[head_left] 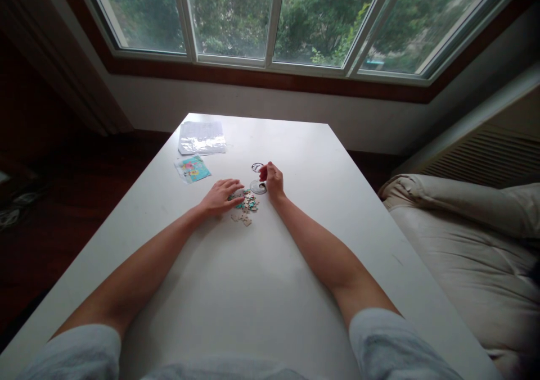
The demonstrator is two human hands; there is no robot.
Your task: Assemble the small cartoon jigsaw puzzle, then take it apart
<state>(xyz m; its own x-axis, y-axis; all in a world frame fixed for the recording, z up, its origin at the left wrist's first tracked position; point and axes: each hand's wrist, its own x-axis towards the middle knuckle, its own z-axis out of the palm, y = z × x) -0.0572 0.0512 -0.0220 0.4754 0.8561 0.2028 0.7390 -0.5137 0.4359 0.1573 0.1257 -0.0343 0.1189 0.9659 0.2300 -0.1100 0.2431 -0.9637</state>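
The left hand is loosely open, palm down, with its fingers reaching over the left side of a small heap of jigsaw pieces on the white tabletop. The heap lies between the middle and the far edge of the tabletop, and mixes teal-green and pale beige pieces. The fingertips are at the heap, though whether they press on any piece cannot be told. A few loose beige pieces lie just beside it, on the side toward the near edge. The right hand is up and to the right of the heap, its fingers curled in toward the thumb; whether it has hold of anything is too small to tell. Next to it, a clear round dish lies close to the heap's far side, with something small and dark at its right part. Just beyond the dish, toward the far edge, is a dark-rimmed round item. A colorful picture card, mostly turquoise, lies near the left edge, and beyond it, near the far left corner, are clear plastic sleeves that catch the window light.
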